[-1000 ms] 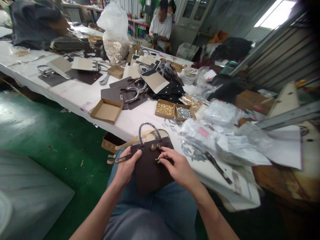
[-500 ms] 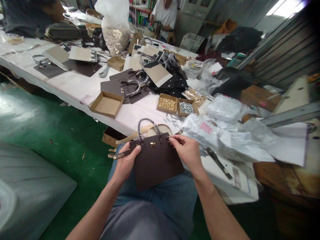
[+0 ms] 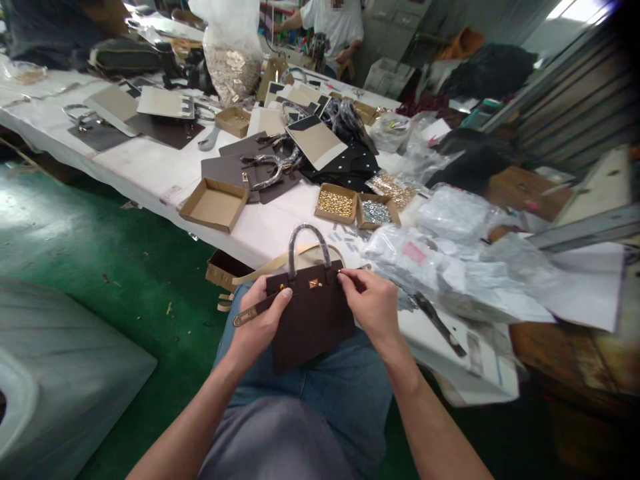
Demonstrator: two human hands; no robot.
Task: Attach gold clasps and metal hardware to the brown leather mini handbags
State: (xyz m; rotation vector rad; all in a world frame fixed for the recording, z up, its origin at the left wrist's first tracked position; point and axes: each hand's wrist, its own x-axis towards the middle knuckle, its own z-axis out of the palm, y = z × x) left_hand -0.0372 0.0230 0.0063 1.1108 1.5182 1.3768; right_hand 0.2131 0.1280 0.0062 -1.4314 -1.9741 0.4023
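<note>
A dark brown handbag panel rests tilted on my lap, with a plastic-wrapped handle and a gold-coloured clasp at its upper edge. My left hand is closed on the panel's left edge, thumb in front. A narrow brown strap with a metal end plate sticks out leftward past that hand. At the upper right corner, my right hand pinches with thumb and forefinger at a small gold-coloured fitting. The fingers partly hide it. Behind the panel curves a pale beige strip.
Past the panel, the white table carries an open cardboard tray, a box of gold-coloured fittings and a box of silver-coloured fittings. Plastic bags crowd the right. Another person stands at the far end.
The panel has swung a little, its top shifting slightly up and right. The strap end by my left hand has turned to show its metal plate. My right hand stays at the corner.
</note>
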